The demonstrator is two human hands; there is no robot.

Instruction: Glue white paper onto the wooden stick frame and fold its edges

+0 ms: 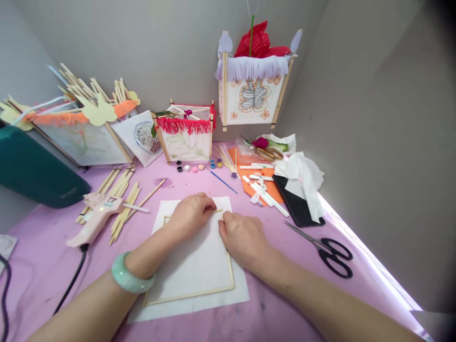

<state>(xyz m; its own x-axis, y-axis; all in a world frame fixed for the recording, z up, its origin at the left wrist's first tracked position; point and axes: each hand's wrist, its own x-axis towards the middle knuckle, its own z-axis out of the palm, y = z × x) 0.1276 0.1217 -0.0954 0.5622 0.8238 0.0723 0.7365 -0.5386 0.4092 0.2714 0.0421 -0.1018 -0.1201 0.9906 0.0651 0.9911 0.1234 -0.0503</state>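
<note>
1. Find the stick frame (190,296) lying flat on the white sheet (188,270), directly in front on the pink tablecloth (270,327). Check for a margin of sheet outside the wood, plainly visible along the near and right sides.

2. Work at the far right corner, seemingly the spot in hand. Use the left hand (192,214) with fingers bent and tips drawn together close to the join. Cannot tell whether pinching wood, pinching sheet or only pressing.

3. Steady the same corner from the right side with the right hand (245,237), curled in with bent fingers just beside the join. Again, cannot tell whether closed on the stick or merely resting against it.

4. Press straight down, never sideways, to avoid skewing the corner or wrinkling the sheet.

5. Mind the bracelet (131,275), close to the near left corner of the frame. Lift it slightly to avoid nudging the wood out of square.

6. Leave the glue gun (101,216) lying well apart on the left, and treat as possibly hot.

7. Avoid brushing against the scissors (315,240) on the right, lying with blades toward the far left.
</note>
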